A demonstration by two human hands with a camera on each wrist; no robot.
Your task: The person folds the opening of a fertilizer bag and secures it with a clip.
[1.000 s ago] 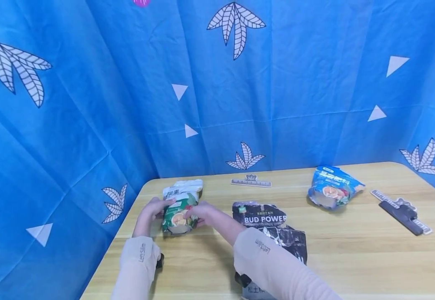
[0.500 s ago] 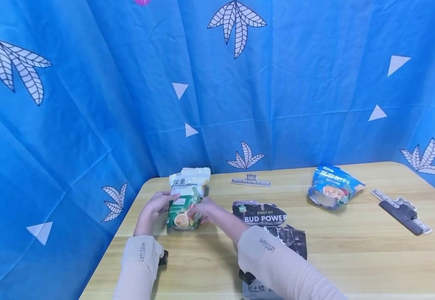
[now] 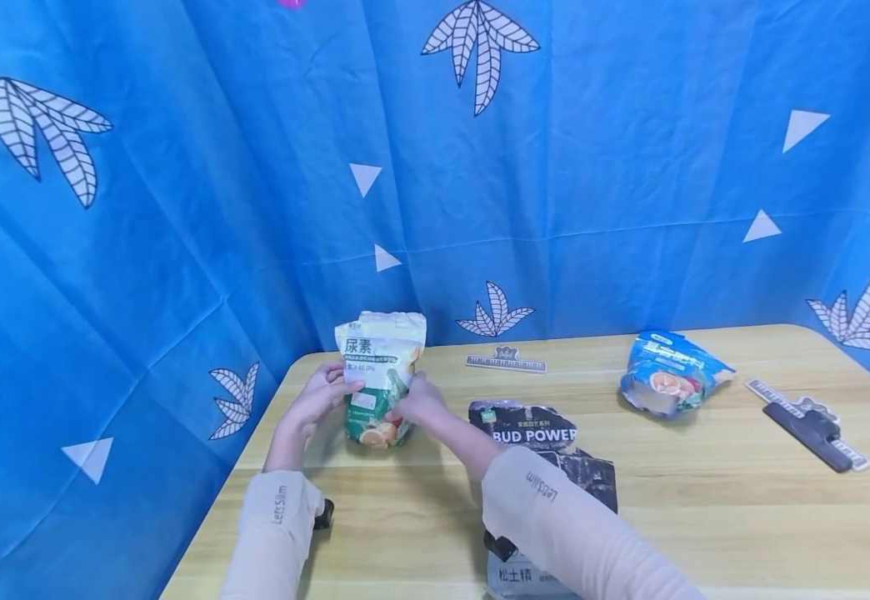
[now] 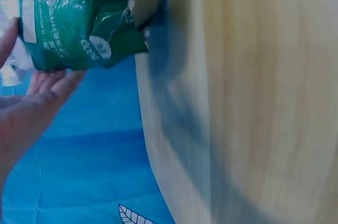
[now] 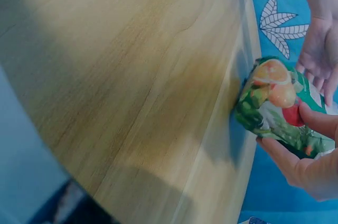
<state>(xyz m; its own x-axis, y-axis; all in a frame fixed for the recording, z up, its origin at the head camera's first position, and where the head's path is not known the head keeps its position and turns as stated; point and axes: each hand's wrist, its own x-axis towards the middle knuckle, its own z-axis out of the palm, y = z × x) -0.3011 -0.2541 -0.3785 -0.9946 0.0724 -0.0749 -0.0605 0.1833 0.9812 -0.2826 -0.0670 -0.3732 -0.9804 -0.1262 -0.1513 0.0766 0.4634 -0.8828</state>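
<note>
A green and white fertilizer pouch (image 3: 378, 350) with printed fruit stands upright near the table's back left corner. My left hand (image 3: 318, 402) holds its left side, thumb on the front and fingers reaching behind. On the other side my right hand (image 3: 420, 402) grips the lower part; in the right wrist view its thumb (image 5: 317, 121) presses the printed front, with a finger below the edge. The left wrist view shows the green lower part of the pouch (image 4: 79, 28) close beside the wooden tabletop.
A black "BUD POWER" bag (image 3: 528, 423) lies mid-table, partly under the right sleeve. Farther right sits a blue pouch (image 3: 667, 379). One ruler-like clip (image 3: 506, 362) lies at the back edge, another clip with a black grip (image 3: 810, 432) at right. Blue curtain (image 3: 592, 167) hangs behind.
Both hands have tipped the pouch from leaning back to upright and shifted it slightly up and to the right. The other bags and clips stay put.
</note>
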